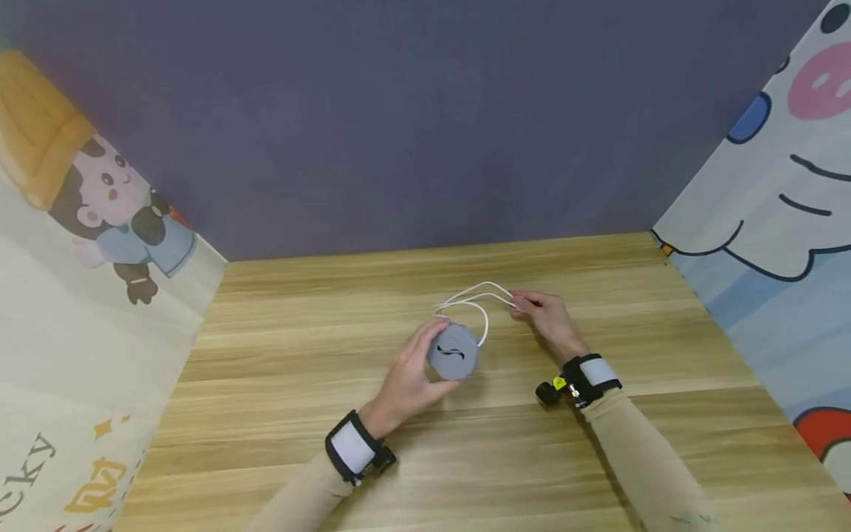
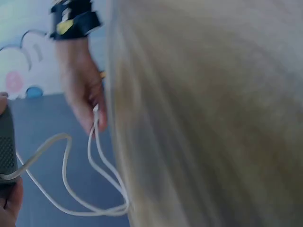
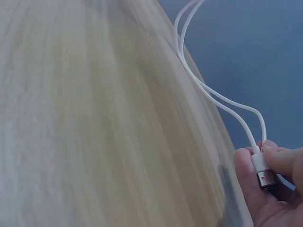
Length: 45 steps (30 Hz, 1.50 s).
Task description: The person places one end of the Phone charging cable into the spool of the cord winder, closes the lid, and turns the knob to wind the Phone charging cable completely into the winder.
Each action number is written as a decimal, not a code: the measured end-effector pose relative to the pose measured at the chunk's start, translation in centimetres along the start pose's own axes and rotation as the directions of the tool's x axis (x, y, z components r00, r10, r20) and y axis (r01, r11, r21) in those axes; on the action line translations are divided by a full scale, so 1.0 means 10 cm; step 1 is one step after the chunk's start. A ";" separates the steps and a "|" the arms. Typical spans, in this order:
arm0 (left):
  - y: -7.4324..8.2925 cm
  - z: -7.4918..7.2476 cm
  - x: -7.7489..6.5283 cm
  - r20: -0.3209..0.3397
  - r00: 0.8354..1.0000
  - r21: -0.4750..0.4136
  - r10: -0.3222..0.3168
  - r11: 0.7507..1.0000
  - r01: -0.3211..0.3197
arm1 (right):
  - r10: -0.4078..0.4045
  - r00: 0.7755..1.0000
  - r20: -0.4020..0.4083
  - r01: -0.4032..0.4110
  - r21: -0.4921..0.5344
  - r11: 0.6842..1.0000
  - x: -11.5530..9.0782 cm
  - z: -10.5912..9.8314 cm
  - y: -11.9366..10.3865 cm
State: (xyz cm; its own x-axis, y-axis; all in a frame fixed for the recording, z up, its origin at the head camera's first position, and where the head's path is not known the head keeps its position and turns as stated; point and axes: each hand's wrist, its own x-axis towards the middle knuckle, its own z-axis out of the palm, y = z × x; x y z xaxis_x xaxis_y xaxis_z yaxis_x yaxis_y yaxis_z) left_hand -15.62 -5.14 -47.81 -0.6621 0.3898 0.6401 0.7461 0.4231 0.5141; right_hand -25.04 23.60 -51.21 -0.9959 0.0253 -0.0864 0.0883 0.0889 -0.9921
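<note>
My left hand [image 1: 407, 377] grips a grey, many-sided puck-like case [image 1: 453, 352] by its edge, fingers at the far side and thumb at the near side. A black wavy mark shows on its upper face. From the case runs a white cable [image 1: 487, 325], looping toward my right hand [image 1: 548, 319]. There the fingertips pinch the cable end, where a USB plug [image 3: 265, 176] with a metal tip points back toward the palm. Two strands leave that grip in the right wrist view. The left wrist view catches only the textured side of the case [image 2: 6, 142].
Both hands are over a wood-grain table [image 1: 279, 355]. A dark blue-grey panel [image 1: 425, 133] rises behind it, with cartoon-printed panels at the left [image 1: 60, 355] and right [image 1: 764, 222]. Each wrist wears a strapped camera, the right one [image 1: 548, 392] jutting inward.
</note>
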 end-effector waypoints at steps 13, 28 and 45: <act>0.06 0.24 0.05 0.434 0.900 0.241 0.048 0.956 -0.168 | 0.011 0.999 0.033 -0.008 -0.100 0.995 0.07 0.17 0.03; 0.09 0.36 0.15 0.592 0.805 0.353 -0.038 0.910 -0.217 | -0.022 0.995 0.097 0.044 -0.233 0.972 0.10 0.29 0.01; 0.03 0.36 0.23 0.602 0.769 0.439 -0.213 0.893 -0.097 | -0.042 0.992 0.119 0.085 -0.389 0.917 0.11 0.33 0.00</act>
State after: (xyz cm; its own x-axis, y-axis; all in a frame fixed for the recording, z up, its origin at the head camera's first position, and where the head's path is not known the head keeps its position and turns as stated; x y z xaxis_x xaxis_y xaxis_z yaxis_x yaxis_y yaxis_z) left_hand -17.18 -1.16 -48.31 -0.7104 0.7027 0.0392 0.6998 0.6992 0.1463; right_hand -26.21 20.36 -51.64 -0.9938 -0.0970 -0.0550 0.0029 0.4706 -0.8824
